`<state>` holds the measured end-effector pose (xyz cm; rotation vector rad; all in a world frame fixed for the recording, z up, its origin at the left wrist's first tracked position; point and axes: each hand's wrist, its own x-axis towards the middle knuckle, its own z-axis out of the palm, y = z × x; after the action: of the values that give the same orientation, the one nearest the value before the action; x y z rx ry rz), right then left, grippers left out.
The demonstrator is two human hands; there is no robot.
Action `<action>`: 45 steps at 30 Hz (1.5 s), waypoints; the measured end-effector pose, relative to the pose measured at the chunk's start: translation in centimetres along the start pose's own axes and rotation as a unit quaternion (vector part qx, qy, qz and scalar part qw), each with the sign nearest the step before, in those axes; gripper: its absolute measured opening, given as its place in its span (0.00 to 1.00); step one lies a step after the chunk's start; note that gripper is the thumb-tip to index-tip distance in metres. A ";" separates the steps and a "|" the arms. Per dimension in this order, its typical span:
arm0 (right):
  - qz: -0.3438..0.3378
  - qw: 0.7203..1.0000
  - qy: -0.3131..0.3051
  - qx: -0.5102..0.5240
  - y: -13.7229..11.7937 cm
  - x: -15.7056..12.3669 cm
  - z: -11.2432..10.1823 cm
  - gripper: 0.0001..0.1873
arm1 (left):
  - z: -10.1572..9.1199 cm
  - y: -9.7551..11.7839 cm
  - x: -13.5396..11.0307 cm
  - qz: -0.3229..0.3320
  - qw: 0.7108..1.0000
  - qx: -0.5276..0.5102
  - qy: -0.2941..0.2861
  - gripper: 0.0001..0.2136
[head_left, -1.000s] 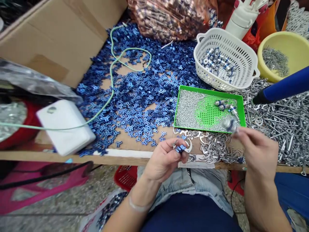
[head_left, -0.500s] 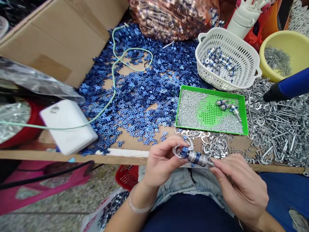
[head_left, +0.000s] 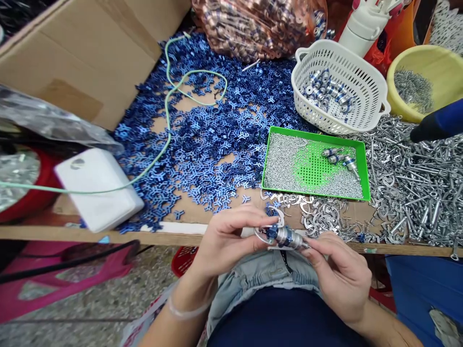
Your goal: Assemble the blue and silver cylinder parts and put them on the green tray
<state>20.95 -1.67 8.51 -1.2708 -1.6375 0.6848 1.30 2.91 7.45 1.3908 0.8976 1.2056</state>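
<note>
Both hands are drawn in close over the front edge of the wooden surface (head_left: 54,232), near the lap, w/ the work btwn them. Left hand (head_left: 231,241): fingers curled, pinching the ring end of a silver-and-blue cylinder assy (head_left: 285,237), w/ a bright open metal clip at that end. Right hand (head_left: 338,274): thumb and fingertips pinched on the assy's far tip, other fingers loosely bent. Gripping both ends prob. steadies the piece and leaves its middle exposed.

Loose silver C-clips (head_left: 321,217) lie just beyond the hands, likely kept there for a short reach. Behind them, a green perforated tray (head_left: 264,164) holds tiny silver pins and three similar cylinders (head_left: 336,157). Upper right: a white plastic basket (head_left: 376,91) of more cylinders, and a yellow basin (head_left: 394,91) of small silver parts. Right: a big heap of silver eye bolts (head_left: 415,193). Centre left: blue Y-shaped metal pieces (head_left: 202,159) spread flat, w/ a pale green cable (head_left: 167,120) across them. Top: a bag of copper-coloured parts (head_left: 253,24).

Each kind sits apart, apparently so parts can be picked by eye w/o sorting.
</note>
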 end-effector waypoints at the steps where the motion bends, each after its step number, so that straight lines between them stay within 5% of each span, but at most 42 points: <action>1: 0.007 1.000 -0.005 0.005 0.0 0.1 0.0 0.15 | 0.0 0.0 0.0 -0.003 1.000 -0.009 0.003 0.10; 5: 0.009 0.999 0.004 0.031 0.5 0.3 0.0 0.18 | -0.1 0.2 0.1 -0.028 0.997 -0.066 -0.016 0.09; 9: 0.005 0.993 0.005 0.121 1.6 0.0 0.9 0.18 | 1.4 0.0 0.3 -0.089 0.966 -0.235 -0.062 0.07; 13: 0.131 0.971 -0.026 0.199 2.3 -0.3 2.4 0.06 | 4.9 -0.3 0.0 -0.089 0.915 -0.393 -0.030 0.08; 15: 0.138 0.977 -0.074 0.146 2.2 0.0 2.2 0.05 | 6.2 -0.5 -0.3 -0.049 0.910 -0.412 0.004 0.07; 18: 0.062 0.987 -0.150 0.019 2.1 2.2 -0.2 0.05 | 6.8 -0.9 -0.6 0.000 0.933 -0.359 0.036 0.06; 19: 0.042 0.991 -0.123 -0.006 2.3 3.5 -1.5 0.04 | 6.6 -1.1 -0.7 0.012 0.945 -0.325 0.045 0.06; 21: 0.002 0.991 0.130 -0.040 3.3 6.7 -4.4 0.10 | 6.1 -1.7 -0.9 0.029 0.967 -0.249 0.053 0.06; 23: -0.083 0.925 0.363 -0.071 5.0 10.5 -7.1 0.16 | 5.7 -2.6 -1.1 0.031 0.981 -0.187 0.044 0.05; 24: -0.110 0.914 0.385 -0.065 5.9 12.3 -8.1 0.24 | 5.7 -3.1 -1.3 0.030 0.985 -0.164 0.037 0.05; 26: -0.143 0.933 0.330 0.014 7.6 15.4 -9.1 0.26 | 5.8 -4.1 -1.6 0.034 0.992 -0.120 0.018 0.05; 30: -0.076 0.964 0.236 0.090 8.0 17.4 -8.0 0.22 | 6.0 -5.1 -1.8 0.058 0.998 0.002 -0.017 0.06; 35: -0.111 0.962 0.223 0.111 4.0 15.3 -6.5 0.22 | 5.6 -4.8 -1.1 0.070 0.996 0.053 -0.034 0.06; 40: -0.068 0.966 0.064 0.241 0.5 14.6 -5.5 0.05 | 5.5 -4.5 -0.7 0.063 0.995 0.059 -0.048 0.05; 45: -0.046 0.967 0.183 0.170 2.0 13.4 -1.4 0.06 | 5.6 -4.6 -0.8 0.056 0.997 0.040 -0.045 0.04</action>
<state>22.53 11.46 11.83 -0.9968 -1.2075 0.6008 6.98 1.68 3.01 1.5643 0.8217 1.1925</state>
